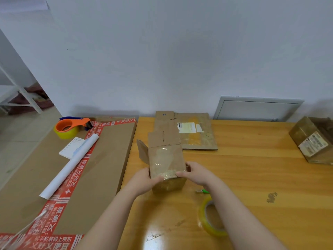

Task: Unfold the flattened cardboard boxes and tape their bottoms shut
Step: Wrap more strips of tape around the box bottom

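Observation:
A small cardboard box (166, 159) stands unfolded on the wooden table (252, 177), its top face shiny with clear tape and its far flaps open. My left hand (146, 179) grips its near left corner and my right hand (195, 173) grips its near right corner, thumbs on the top. Behind it lies a flattened cardboard box (194, 132) with white labels. A roll of clear yellowish tape (210, 216) lies on the table under my right forearm. A second tape roll in an orange dispenser (72, 127) sits at the far left.
A large flat carton with red printed tape (54, 177) lies left of the table, carrying a white paper roll (70, 165) and a notepad (72, 147). A taped box (313, 139) rests at the table's right edge. A small green tool (203, 191) lies near my right wrist.

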